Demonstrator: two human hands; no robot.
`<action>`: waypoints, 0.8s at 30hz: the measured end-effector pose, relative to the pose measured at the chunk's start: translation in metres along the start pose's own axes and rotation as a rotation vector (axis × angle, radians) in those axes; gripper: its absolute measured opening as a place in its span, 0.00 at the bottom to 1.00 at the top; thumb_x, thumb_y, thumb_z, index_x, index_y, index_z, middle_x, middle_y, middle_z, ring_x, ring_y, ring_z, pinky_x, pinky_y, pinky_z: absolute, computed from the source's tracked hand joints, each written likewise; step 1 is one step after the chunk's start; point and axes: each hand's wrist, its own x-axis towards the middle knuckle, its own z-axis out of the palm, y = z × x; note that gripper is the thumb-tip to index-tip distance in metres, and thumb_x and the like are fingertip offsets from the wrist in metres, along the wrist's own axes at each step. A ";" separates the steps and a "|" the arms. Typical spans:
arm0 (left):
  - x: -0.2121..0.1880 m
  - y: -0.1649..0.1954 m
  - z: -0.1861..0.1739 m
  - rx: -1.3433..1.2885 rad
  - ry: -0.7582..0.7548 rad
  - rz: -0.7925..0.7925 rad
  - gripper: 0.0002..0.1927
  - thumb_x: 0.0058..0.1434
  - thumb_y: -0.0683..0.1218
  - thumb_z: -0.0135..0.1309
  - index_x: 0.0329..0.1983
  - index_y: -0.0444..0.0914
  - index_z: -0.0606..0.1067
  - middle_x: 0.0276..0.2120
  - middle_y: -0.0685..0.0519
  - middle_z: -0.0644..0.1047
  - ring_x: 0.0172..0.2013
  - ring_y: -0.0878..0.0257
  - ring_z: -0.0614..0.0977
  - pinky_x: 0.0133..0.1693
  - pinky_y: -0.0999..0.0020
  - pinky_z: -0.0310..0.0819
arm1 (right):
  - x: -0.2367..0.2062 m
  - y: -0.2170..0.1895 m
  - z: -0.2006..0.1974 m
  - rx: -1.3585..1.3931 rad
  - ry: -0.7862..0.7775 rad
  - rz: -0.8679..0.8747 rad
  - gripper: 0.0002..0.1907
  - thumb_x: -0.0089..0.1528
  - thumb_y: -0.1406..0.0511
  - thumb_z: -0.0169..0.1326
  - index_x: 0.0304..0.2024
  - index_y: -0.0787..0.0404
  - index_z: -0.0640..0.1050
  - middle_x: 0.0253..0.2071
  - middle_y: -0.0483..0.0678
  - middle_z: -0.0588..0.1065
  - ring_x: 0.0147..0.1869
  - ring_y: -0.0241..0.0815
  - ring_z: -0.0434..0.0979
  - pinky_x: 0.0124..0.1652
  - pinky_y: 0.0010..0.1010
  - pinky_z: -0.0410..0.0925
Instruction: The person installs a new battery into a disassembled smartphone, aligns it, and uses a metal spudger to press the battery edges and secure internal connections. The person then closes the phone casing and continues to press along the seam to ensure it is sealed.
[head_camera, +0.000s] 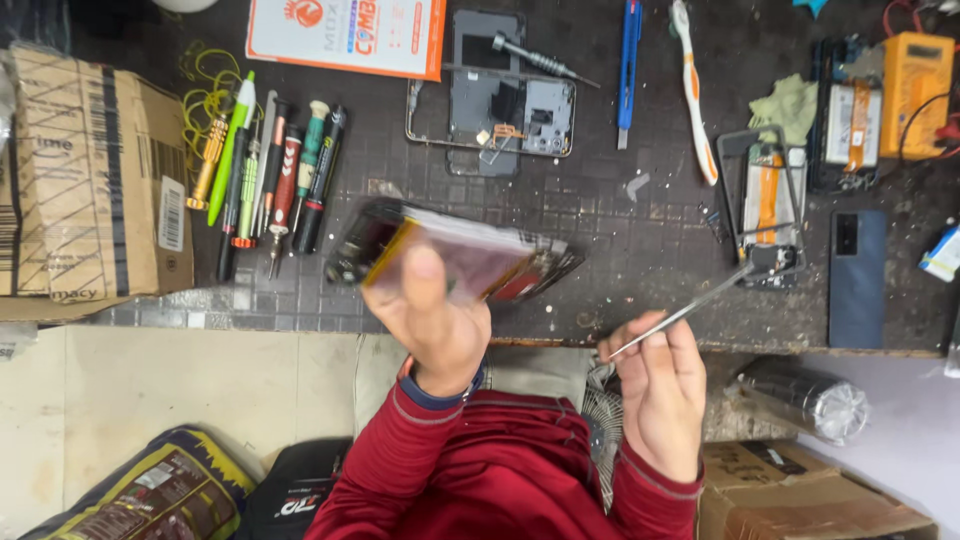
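Red sleeves framed the two hands at the near edge of the counter (620, 240). The left hand (432, 315) gripped one opened phone (450, 255), blurred, held tilted just above the dark, gridded mat. The right hand (660, 385) pinched one thin metal tool (690, 308) between fingers and thumb; its tip reached toward a dismantled phone (772, 215) lying on the counter.

I counted one row of about eight screwdrivers and pens (270, 180) lying side by side at the left, with a yellow wire coil (205, 95) behind them. One phone frame (495, 100) lay farther back with a single screwdriver (535, 58) across it. Beside it were one blue knife (628, 60) and one white-and-orange toothbrush (692, 90). At the right stood one yellow meter (915, 75), one more open phone (850, 115) and one dark blue back cover (857, 275). An orange-and-white box (350, 35) sat at the far edge.

One cardboard box (90, 170) rested at the counter's left end; another (800, 495) stood on the floor below, near a shiny cylinder (805, 395). The mat was scuffed and speckled with debris.
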 end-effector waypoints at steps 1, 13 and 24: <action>-0.001 0.002 0.004 0.053 -0.066 0.044 0.12 0.74 0.43 0.56 0.56 0.34 0.72 0.49 0.48 0.78 0.46 0.54 0.84 0.48 0.57 0.83 | -0.001 -0.004 -0.001 -0.060 0.013 -0.021 0.06 0.73 0.70 0.44 0.49 0.67 0.71 0.37 0.48 0.70 0.41 0.40 0.70 0.48 0.40 0.69; 0.023 0.020 0.020 0.636 -0.935 0.268 0.25 0.64 0.39 0.65 0.61 0.35 0.67 0.57 0.39 0.77 0.59 0.44 0.82 0.60 0.56 0.80 | -0.015 -0.052 0.046 -0.090 -0.093 -0.547 0.10 0.76 0.68 0.56 0.50 0.66 0.68 0.36 0.53 0.71 0.39 0.42 0.74 0.44 0.35 0.71; 0.021 0.012 0.018 0.716 -0.991 0.293 0.17 0.62 0.42 0.64 0.53 0.34 0.78 0.52 0.46 0.80 0.54 0.50 0.84 0.58 0.59 0.82 | -0.005 -0.063 0.084 -0.221 -0.121 -0.726 0.16 0.73 0.62 0.60 0.48 0.66 0.68 0.34 0.54 0.71 0.34 0.43 0.76 0.39 0.36 0.77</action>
